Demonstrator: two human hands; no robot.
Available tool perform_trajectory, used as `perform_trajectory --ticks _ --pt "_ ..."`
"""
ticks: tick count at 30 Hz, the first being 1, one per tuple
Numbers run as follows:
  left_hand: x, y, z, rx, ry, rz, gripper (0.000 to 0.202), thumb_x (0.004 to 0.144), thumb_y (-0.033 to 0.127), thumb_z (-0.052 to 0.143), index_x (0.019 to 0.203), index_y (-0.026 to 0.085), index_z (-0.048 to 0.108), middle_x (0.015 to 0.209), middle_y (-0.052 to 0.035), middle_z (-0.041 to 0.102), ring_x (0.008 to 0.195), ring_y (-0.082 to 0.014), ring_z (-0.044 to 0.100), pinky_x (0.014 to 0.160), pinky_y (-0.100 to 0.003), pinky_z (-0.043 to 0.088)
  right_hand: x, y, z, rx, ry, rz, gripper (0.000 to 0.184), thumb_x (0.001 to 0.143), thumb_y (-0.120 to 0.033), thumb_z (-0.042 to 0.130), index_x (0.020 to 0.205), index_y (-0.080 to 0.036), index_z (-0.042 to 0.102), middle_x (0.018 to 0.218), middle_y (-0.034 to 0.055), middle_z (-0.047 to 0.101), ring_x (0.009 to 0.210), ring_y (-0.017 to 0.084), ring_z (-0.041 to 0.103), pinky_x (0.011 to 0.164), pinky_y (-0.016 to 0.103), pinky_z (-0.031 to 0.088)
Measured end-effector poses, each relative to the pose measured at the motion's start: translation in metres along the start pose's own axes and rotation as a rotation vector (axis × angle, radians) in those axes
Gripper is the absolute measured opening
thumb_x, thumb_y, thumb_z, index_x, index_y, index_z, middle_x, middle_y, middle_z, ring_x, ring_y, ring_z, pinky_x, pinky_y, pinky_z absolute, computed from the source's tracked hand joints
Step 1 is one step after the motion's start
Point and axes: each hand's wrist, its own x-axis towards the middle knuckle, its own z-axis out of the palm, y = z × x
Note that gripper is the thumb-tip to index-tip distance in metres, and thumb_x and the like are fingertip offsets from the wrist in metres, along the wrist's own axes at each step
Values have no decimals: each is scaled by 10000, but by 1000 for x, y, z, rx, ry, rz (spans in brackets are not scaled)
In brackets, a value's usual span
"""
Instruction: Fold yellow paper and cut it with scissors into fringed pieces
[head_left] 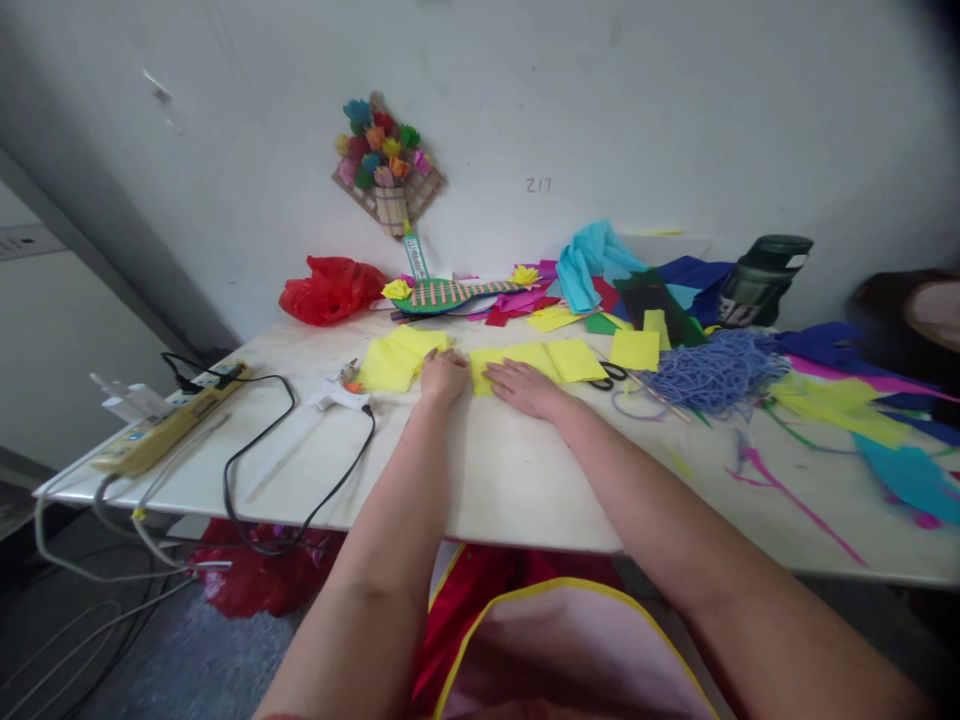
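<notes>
My right hand (525, 387) lies flat on a strip of yellow crepe paper (574, 360), fingers stretched out and holding nothing. To its left, my left hand (445, 376) rests at the right edge of another yellow paper piece (391, 358). Its fingers are slightly bent and touch the paper, with no grip on it visible. The two papers lie apart, with a narrow gap of table between them. Black-handled scissors (610, 376) sit just beyond the right end of the strip, partly covered. Smaller yellow squares (634, 350) lie farther right.
A hot glue gun (337, 395) and a power strip (172, 420) with cords occupy the left. Behind are a red bag (330, 292), a decorated green craft piece (450, 293) and coloured papers. Blue yarn (712, 372) and a dark bottle (763, 280) stand right.
</notes>
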Motion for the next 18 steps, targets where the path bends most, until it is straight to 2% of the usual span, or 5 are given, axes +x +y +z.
perform_trajectory --ticks 5,18 --pt "-2 3 -3 25 -4 -3 248 696 301 516 892 264 662 1251 20 489 1264 -196 251 1025 -295 203 0 0 1 -3 6 5 511 868 -435 186 1318 -250 343 1400 -36 276 1289 228 204 1041 386 181" --pt "-4 3 -3 5 5 -22 256 691 352 530 905 288 654 1248 48 490 1262 -197 255 1016 -290 214 0 1 2 10 10 -2 501 866 -439 202 1316 -268 340 1397 -47 279 1290 218 204 1039 393 178"
